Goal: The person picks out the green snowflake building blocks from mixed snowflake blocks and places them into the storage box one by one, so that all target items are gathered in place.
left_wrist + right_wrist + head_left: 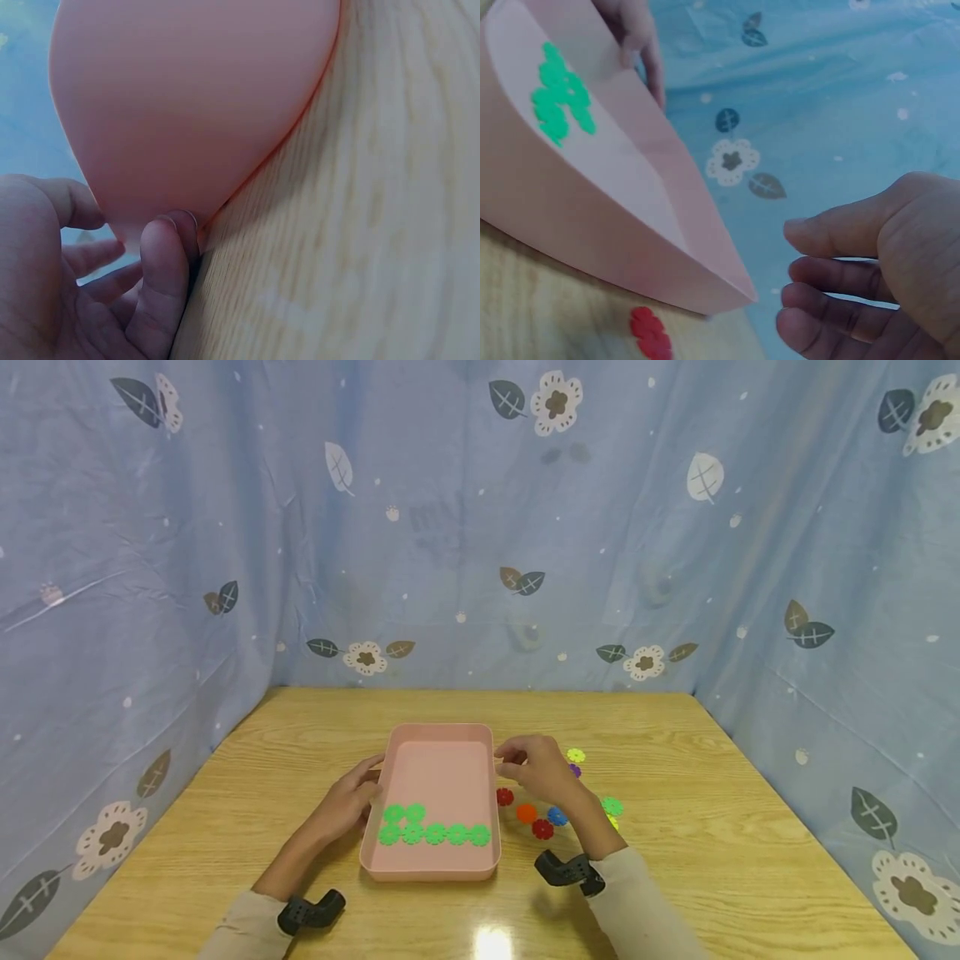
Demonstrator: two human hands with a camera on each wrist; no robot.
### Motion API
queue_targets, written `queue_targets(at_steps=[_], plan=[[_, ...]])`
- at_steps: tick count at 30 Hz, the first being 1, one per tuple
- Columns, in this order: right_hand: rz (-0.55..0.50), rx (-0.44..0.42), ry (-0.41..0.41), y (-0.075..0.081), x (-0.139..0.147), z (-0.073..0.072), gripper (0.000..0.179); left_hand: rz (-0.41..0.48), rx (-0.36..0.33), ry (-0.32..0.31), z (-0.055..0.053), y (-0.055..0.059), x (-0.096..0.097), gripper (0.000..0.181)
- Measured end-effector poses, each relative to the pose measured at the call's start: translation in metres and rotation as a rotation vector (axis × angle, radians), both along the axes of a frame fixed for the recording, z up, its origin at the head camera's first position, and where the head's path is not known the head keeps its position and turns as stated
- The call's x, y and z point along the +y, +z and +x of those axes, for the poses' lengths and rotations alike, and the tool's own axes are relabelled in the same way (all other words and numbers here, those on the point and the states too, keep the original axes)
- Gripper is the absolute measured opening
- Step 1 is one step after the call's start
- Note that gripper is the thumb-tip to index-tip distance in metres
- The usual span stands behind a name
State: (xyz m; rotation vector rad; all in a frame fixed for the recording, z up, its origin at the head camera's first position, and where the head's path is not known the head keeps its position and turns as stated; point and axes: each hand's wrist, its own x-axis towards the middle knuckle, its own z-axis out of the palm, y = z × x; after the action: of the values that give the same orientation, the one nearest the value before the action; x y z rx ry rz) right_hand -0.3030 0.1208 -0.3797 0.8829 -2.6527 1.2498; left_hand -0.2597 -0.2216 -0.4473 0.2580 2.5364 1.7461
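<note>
A pink tray (442, 777) lies on the wooden table, with several green flower-shaped discs (435, 834) inside at its near end. Against the tray's left outer wall, my left hand (347, 802) rests with loosely bent fingers; its thumb (161, 259) shows close to the wall in the left wrist view. My right hand (542, 768) hovers beside the tray's right rim, fingers loosely bent and thumb apart. Nothing shows between those fingers in the right wrist view. A red flower disc (505, 797) lies on the table next to the tray's right wall.
Right of the tray lie an orange disc (527, 813), a blue disc (557, 816), another red disc (543, 829) and a green disc (612, 807). A yellow disc (576, 754) and a partly hidden purple disc (575, 770) lie beyond my right wrist. A blue curtain (465, 543) encloses the table.
</note>
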Motion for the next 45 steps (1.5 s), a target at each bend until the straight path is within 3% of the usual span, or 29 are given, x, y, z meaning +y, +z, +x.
queue_targets(at_steps=[6,14,21,36,45], plan=[[0.033,-0.054,0.029,0.006,0.015,-0.003,0.021,0.003,-0.002,-0.006,0.000,0.000,0.000,0.056],[0.096,-0.083,-0.009,0.011,0.033,-0.011,0.018,0.014,-0.001,-0.010,0.001,0.002,0.000,0.057],[0.174,-0.057,0.003,0.005,0.048,-0.016,0.017,0.008,-0.007,-0.007,0.000,0.001,0.000,0.058],[0.269,-0.106,0.021,-0.009,0.073,-0.020,0.019,0.003,-0.011,-0.005,-0.001,0.001,-0.001,0.058],[0.342,-0.087,0.088,-0.009,0.080,-0.021,0.022,0.009,-0.024,-0.004,-0.001,0.002,0.000,0.059]])
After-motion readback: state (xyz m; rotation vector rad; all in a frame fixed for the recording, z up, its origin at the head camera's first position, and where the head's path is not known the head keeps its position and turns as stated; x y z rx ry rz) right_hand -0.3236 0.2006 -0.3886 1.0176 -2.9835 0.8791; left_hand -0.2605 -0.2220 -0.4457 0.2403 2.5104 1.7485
